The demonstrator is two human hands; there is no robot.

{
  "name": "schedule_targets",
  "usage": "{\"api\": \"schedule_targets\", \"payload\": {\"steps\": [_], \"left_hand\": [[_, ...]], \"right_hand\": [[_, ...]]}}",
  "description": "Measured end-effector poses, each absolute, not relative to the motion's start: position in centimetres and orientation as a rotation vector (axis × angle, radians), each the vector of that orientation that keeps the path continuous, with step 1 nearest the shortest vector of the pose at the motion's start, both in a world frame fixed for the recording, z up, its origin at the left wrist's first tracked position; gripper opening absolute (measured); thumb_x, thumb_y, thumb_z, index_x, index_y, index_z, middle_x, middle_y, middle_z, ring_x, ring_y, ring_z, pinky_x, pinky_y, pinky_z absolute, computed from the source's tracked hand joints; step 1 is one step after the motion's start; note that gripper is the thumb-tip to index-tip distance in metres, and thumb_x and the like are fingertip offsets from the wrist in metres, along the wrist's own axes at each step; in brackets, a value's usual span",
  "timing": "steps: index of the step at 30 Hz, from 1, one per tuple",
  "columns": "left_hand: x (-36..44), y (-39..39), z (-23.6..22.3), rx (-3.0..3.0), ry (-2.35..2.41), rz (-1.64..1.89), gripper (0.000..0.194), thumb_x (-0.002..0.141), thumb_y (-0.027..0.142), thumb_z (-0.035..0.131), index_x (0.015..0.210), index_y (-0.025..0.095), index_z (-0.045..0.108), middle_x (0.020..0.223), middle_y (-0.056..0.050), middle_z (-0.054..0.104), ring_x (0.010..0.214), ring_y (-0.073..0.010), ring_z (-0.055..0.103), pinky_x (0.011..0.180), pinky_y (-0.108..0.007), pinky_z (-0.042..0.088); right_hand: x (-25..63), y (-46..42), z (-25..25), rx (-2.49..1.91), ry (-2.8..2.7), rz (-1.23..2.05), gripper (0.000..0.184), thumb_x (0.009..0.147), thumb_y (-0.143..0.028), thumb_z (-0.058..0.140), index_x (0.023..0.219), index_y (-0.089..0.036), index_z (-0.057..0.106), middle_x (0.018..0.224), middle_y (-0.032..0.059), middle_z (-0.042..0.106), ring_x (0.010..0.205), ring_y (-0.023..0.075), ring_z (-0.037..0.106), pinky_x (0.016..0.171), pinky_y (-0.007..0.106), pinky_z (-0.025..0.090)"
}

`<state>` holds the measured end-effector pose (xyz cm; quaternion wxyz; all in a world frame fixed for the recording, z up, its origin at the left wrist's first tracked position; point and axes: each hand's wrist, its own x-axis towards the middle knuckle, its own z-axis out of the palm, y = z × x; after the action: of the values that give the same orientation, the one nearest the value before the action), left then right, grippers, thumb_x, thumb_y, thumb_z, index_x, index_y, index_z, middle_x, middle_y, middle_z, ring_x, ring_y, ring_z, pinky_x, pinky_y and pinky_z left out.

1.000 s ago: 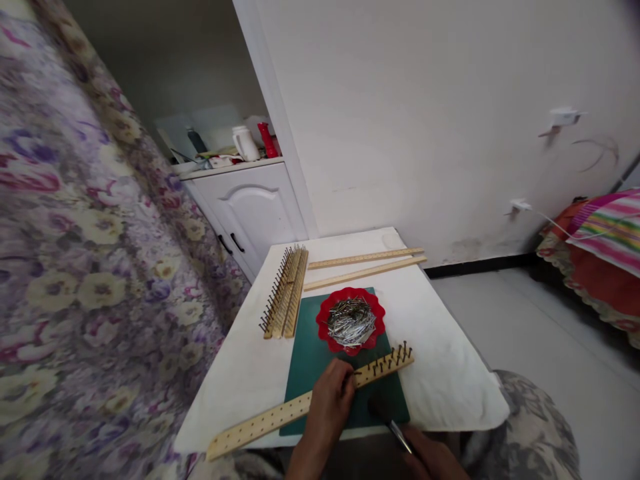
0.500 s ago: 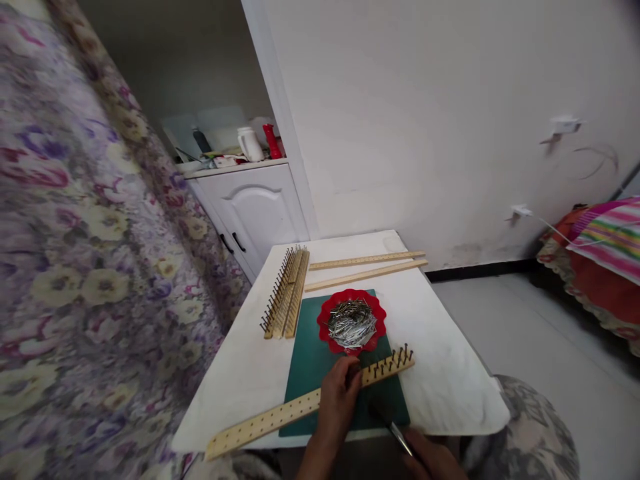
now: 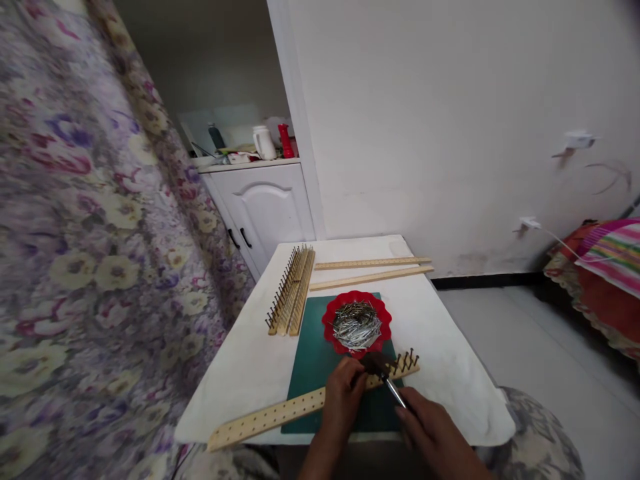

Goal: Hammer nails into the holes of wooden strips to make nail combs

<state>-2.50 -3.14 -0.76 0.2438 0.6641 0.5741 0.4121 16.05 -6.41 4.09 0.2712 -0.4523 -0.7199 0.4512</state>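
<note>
A long wooden strip (image 3: pixel 270 419) with a row of holes lies across the green cutting mat (image 3: pixel 313 360); its right end carries several upright nails (image 3: pixel 406 362). My left hand (image 3: pixel 343 397) is closed in a pinch on the strip, fingertips at a nail just left of that row. My right hand (image 3: pixel 433 437) grips a small hammer (image 3: pixel 385 373) by its metal handle, with the dark head over the strip beside my left fingertips. A red scalloped dish (image 3: pixel 357 324) full of loose nails sits on the mat just behind.
A white table (image 3: pixel 250 373) holds a bundle of nailed strips (image 3: pixel 291 290) at the back left and two plain wooden strips (image 3: pixel 370 270) at the back. A floral curtain (image 3: pixel 90 253) hangs on the left, a white cabinet (image 3: pixel 265 207) stands behind, and bedding (image 3: pixel 600 273) lies at right.
My right hand has come up from the table's near edge and brought the hammer head over the strip. My left hand stays pinched at the same spot. The view shifted slightly.
</note>
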Motion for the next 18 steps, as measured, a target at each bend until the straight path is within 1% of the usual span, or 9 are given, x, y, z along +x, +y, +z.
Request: {"api": "schedule_targets", "payload": {"steps": [3,5,9,18], "left_hand": [[-2.5,-3.1,-0.9,1.795,1.59,1.115,0.011,0.078,0.019,0.053,0.068,0.018,0.057,0.074,-0.002,0.057,0.069,-0.0142,0.055,0.062,-0.023,0.04],[-2.5,-3.1,-1.0,1.779,1.602,1.108,0.013,0.078,0.019,0.053,0.066,0.017,0.055,0.07,-0.001,0.055,0.066,-0.0133,0.053,0.059,-0.022,0.038],[-2.5,-3.2,-1.3,1.761,1.588,1.102,0.012,0.079,0.018,0.052,0.068,0.017,0.056,0.071,0.0,0.055,0.067,-0.0131,0.052,0.06,-0.021,0.037],[-2.6,-3.2,-1.2,1.776,1.56,1.124,0.013,0.076,0.011,0.049,0.069,0.017,0.057,0.074,-0.001,0.056,0.071,-0.014,0.054,0.063,-0.022,0.039]], "right_hand": [[15.4,-5.8,4.0,-1.204,-1.929,1.201,0.029,0.091,-0.035,0.032,0.101,-0.016,0.052,0.059,-0.0019,0.058,0.055,0.0162,0.057,0.056,0.025,0.043],[15.1,-5.7,3.9,-1.192,-1.942,1.209,0.031,0.091,-0.033,0.031,0.105,-0.014,0.052,0.058,-0.0017,0.058,0.054,0.0163,0.058,0.056,0.025,0.043],[14.9,-5.7,3.4,-1.221,-1.99,1.194,0.031,0.091,-0.032,0.031,0.101,-0.013,0.052,0.057,-0.0008,0.058,0.055,0.0171,0.059,0.055,0.025,0.042],[15.1,-6.5,3.0,-1.222,-1.971,1.186,0.029,0.091,-0.039,0.031,0.088,-0.018,0.051,0.058,-0.0006,0.06,0.056,0.0164,0.058,0.056,0.024,0.042]]}}
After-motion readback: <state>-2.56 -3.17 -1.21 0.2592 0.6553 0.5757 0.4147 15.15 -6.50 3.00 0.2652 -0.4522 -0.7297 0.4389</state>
